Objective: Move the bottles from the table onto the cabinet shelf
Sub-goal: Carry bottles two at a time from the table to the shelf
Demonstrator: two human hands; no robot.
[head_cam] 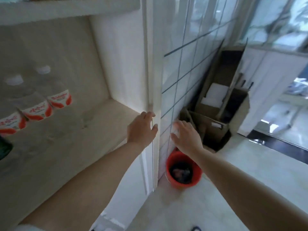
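Three clear plastic bottles with white caps and red-and-white labels stand in a row on the cabinet shelf (93, 124): one at the back (56, 90), one in the middle (31, 104) and one at the left edge (10, 120). My left hand (141, 129) hovers at the shelf's right front corner, fingers relaxed, holding nothing. Beyond the cabinet's side panel, in front of the tiled wall, my right hand (186, 137) is spread and holds nothing. No table is in view.
A dark green object (5, 147) shows at the left edge on the shelf. A red bucket (183, 169) stands on the floor by the tiled wall (183, 64). Open cardboard boxes (216, 104) lean in the corner behind it. Pale floor lies to the right.
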